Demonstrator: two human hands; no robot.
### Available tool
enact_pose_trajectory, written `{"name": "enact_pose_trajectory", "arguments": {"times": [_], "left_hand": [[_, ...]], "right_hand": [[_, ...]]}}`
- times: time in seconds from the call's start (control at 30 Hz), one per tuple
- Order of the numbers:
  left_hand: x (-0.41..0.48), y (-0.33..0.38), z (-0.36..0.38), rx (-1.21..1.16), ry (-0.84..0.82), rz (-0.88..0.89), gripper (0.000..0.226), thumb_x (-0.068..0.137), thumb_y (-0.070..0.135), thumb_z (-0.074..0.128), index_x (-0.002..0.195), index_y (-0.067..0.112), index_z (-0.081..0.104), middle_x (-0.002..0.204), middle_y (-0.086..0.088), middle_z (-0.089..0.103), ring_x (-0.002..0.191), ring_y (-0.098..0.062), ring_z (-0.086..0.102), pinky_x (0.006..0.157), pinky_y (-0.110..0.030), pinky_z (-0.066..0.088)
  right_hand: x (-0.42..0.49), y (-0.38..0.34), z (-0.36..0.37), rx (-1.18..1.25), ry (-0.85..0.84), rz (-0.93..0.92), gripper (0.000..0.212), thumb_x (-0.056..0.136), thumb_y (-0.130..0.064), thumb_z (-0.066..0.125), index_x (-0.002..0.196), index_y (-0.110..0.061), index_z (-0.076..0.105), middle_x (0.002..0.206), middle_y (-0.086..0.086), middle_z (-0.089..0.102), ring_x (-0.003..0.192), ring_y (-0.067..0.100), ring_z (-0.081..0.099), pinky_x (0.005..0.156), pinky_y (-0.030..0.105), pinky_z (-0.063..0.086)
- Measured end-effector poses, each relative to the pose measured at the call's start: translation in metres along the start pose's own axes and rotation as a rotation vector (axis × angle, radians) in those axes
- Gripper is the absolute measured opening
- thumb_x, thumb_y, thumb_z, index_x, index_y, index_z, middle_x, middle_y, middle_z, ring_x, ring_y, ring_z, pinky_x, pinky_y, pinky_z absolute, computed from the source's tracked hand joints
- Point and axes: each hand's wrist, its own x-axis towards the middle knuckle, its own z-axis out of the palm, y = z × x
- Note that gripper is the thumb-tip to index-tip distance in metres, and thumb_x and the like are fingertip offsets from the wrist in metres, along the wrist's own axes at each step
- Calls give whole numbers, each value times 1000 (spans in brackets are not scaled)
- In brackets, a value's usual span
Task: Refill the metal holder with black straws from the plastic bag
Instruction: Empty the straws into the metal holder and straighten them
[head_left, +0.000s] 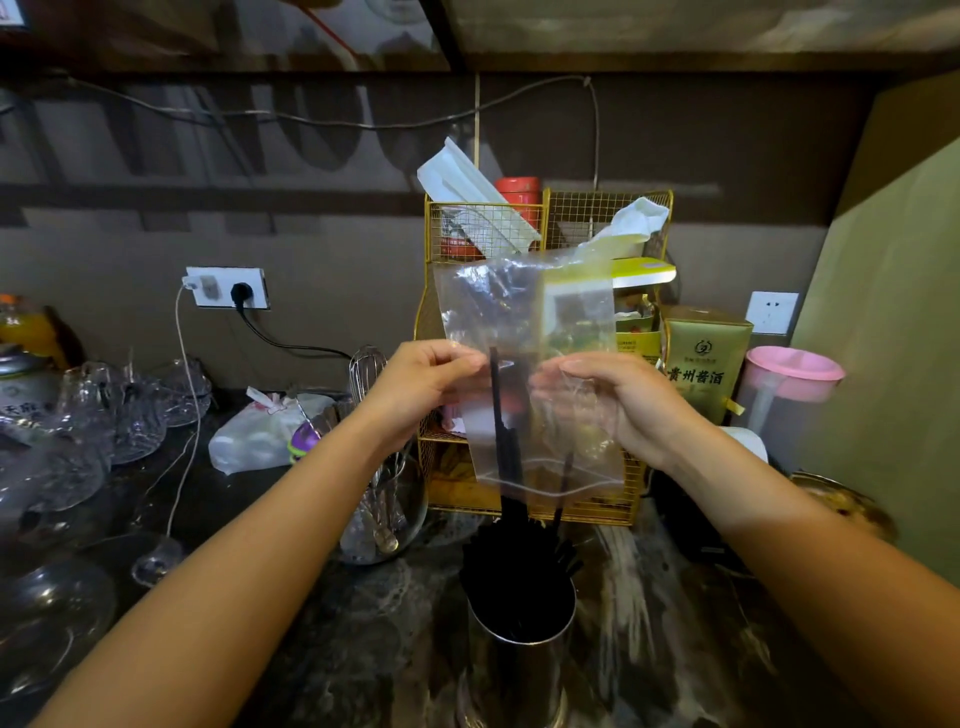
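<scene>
A dark marbled surface (363, 623) runs under a brown wall that carries a plugged socket plate (228, 288) and a second white socket (772, 312). Two hands, the left hand (421, 384) and the right hand (623, 405), each pinch one clear plastic bag (524, 322), its mouth turned downward. Directly below stands one metal holder (519, 649), packed with black straws (519, 551). At least two more hang in the bag (blur hides the exact count). Behind is one gold wire rack (644, 218), holding packets and a red tin (519, 195).
</scene>
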Motion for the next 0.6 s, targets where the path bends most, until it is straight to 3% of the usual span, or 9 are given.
{"name": "enact_pose_trajectory", "arguments": {"times": [0.07, 0.17, 0.27, 0.33, 0.43, 0.6], "left_hand": [[-1, -1, -1, 44, -20, 0, 15, 85, 10, 54, 80, 11, 68, 89, -13, 67, 83, -33, 58, 79, -50, 48], [1, 2, -1, 38, -24, 3, 15, 85, 14, 54, 78, 12, 67, 83, -5, 66, 77, -24, 59, 63, -33, 47], [6, 9, 1, -20, -30, 15, 11, 81, 19, 59, 81, 13, 68, 85, -2, 68, 76, -15, 65, 72, -34, 47], [10, 13, 5, -41, -33, 28, 7, 79, 16, 62, 82, 15, 68, 86, 0, 67, 78, -11, 65, 76, -27, 50], [12, 16, 13, -32, -2, 101, 11, 79, 6, 60, 74, 12, 67, 77, -1, 64, 61, 3, 62, 60, -8, 49], [13, 8, 15, 53, -34, 75, 16, 81, 6, 58, 70, 11, 67, 73, 2, 64, 60, 5, 60, 62, -10, 47]], "right_hand": [[-1, 2, -1, 2, 4, 12, 21, 87, -6, 49, 81, -9, 68, 72, 0, 75, 71, 12, 70, 68, 23, 58], [-1, 1, -1, -1, 5, 28, 21, 87, -7, 48, 81, -9, 68, 73, 1, 74, 71, 12, 70, 71, 25, 57], [0, -2, 0, 4, 10, 23, 20, 87, -7, 48, 82, -9, 68, 71, -1, 74, 70, 10, 70, 70, 24, 57], [1, -2, 1, 25, 17, 15, 20, 87, -7, 49, 82, -8, 68, 69, -2, 75, 68, 9, 70, 66, 22, 58], [1, -1, 3, 57, 17, 14, 20, 87, -7, 49, 79, -9, 68, 68, 0, 75, 68, 10, 71, 68, 23, 58], [-1, 1, 3, 24, 10, 24, 20, 87, -9, 50, 77, -10, 67, 68, -1, 75, 70, 10, 70, 70, 23, 57]]}}
